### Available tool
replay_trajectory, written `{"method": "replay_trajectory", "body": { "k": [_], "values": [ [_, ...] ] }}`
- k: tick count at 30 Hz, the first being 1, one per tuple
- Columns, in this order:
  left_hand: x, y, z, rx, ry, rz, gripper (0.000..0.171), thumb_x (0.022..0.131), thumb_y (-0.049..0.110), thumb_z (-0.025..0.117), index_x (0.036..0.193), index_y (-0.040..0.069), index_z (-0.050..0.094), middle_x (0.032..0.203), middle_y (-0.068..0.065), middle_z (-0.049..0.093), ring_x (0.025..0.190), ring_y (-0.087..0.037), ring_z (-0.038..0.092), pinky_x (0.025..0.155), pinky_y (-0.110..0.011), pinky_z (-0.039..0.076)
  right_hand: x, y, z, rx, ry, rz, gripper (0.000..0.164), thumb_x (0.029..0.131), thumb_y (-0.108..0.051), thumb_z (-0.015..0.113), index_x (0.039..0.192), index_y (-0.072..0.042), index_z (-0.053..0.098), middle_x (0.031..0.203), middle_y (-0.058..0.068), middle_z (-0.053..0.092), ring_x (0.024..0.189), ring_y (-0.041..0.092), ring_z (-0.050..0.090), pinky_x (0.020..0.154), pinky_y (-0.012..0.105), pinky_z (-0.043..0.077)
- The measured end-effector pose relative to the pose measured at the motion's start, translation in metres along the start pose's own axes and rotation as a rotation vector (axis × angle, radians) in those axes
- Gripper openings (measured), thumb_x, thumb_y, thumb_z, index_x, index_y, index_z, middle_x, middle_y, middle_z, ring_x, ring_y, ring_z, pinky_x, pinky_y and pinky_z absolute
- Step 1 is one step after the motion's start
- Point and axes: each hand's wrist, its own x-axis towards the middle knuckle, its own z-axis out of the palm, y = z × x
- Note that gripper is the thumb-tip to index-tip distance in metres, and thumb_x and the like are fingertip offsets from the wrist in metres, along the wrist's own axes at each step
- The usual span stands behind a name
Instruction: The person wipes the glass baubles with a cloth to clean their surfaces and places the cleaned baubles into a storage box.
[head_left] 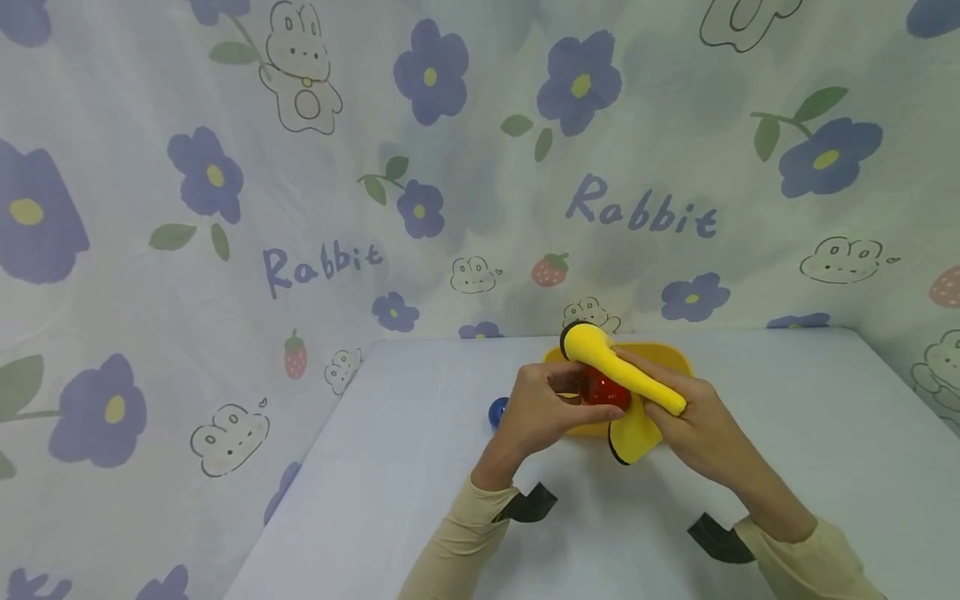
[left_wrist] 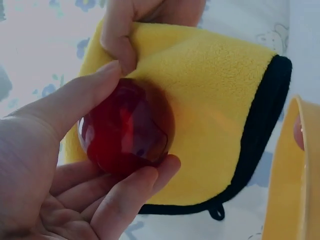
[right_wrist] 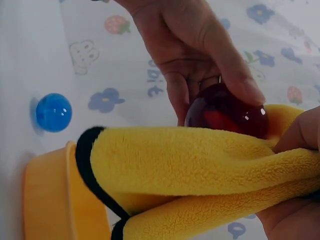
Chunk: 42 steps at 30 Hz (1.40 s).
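Note:
My left hand (head_left: 542, 408) grips a shiny, see-through red ball (left_wrist: 127, 127) between thumb and fingers. In my right hand (head_left: 697, 429) is a folded yellow cloth (right_wrist: 180, 165) with a dark edge binding and a small hanging loop, pinched between thumb and fingers. The cloth lies right against the ball, behind it in the left wrist view. Both hands are raised in front of a yellow-orange tub (head_left: 675, 357), partly hidden by the cloth and hands in the head view.
A blue see-through ball (right_wrist: 54, 112) rests on the white table (head_left: 390, 467), left of the tub. Inside the tub, part of a reddish round thing (left_wrist: 299, 132) shows past the rim. A curtain printed with flowers and rabbits (head_left: 480, 167) hangs behind the table.

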Motion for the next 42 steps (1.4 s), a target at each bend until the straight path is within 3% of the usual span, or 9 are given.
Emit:
{"method": "replay_trajectory", "body": {
  "k": [12, 20, 25, 31, 38, 42],
  "values": [
    [-0.002, 0.007, -0.005, 0.005, -0.033, 0.042, 0.050, 0.081, 0.019, 0.090, 0.128, 0.012, 0.074, 0.117, -0.006, 0.078, 0.096, -0.004, 0.075, 0.083, -0.026, 0.064, 0.003, 0.003, 0.001, 0.073, -0.020, 0.033, 0.057, 0.096, 0.010, 0.053, 0.150, -0.008, 0.053, 0.112, 0.015, 0.063, 0.065, 0.015, 0.052, 0.052, 0.024, 0.049],
    [-0.003, 0.008, -0.008, -0.064, -0.007, 0.004, 0.054, 0.079, 0.019, 0.092, 0.128, 0.009, 0.073, 0.121, -0.010, 0.077, 0.099, -0.007, 0.076, 0.080, -0.029, 0.065, 0.002, 0.007, 0.005, 0.116, -0.016, 0.049, 0.047, 0.097, 0.008, 0.052, 0.143, 0.003, 0.056, 0.091, 0.010, 0.057, 0.066, 0.014, 0.053, 0.054, 0.024, 0.048],
    [-0.003, 0.006, -0.006, -0.099, 0.031, 0.045, 0.052, 0.080, 0.019, 0.091, 0.127, 0.008, 0.073, 0.122, -0.012, 0.076, 0.102, -0.009, 0.076, 0.081, -0.031, 0.065, 0.001, 0.005, 0.007, 0.139, -0.006, 0.077, 0.032, 0.098, 0.005, 0.053, 0.128, 0.003, 0.063, 0.083, 0.009, 0.052, 0.063, 0.016, 0.053, 0.052, 0.025, 0.047],
    [-0.003, 0.004, 0.001, -0.119, 0.096, 0.102, 0.048, 0.084, 0.026, 0.088, 0.127, 0.012, 0.073, 0.119, -0.012, 0.076, 0.102, -0.010, 0.075, 0.081, -0.031, 0.065, 0.001, 0.002, 0.007, 0.132, 0.009, 0.144, 0.027, 0.101, 0.001, 0.053, 0.126, 0.005, 0.062, 0.087, 0.012, 0.055, 0.065, 0.015, 0.056, 0.055, 0.025, 0.052],
    [-0.001, 0.003, 0.006, -0.109, 0.198, 0.110, 0.054, 0.081, 0.037, 0.088, 0.126, 0.013, 0.074, 0.118, -0.009, 0.076, 0.101, -0.009, 0.074, 0.080, -0.029, 0.065, 0.001, 0.002, 0.010, 0.165, 0.014, 0.192, 0.027, 0.103, -0.002, 0.054, 0.127, 0.008, 0.060, 0.091, 0.015, 0.058, 0.069, 0.015, 0.059, 0.060, 0.025, 0.057],
    [0.001, 0.002, 0.007, -0.104, 0.222, 0.089, 0.054, 0.080, 0.037, 0.089, 0.127, 0.014, 0.073, 0.120, -0.006, 0.076, 0.101, -0.009, 0.072, 0.080, -0.027, 0.065, 0.001, 0.001, 0.010, 0.167, 0.010, 0.223, 0.028, 0.104, -0.004, 0.054, 0.128, 0.009, 0.058, 0.091, 0.015, 0.058, 0.070, 0.014, 0.059, 0.060, 0.026, 0.058]
  ]
}}
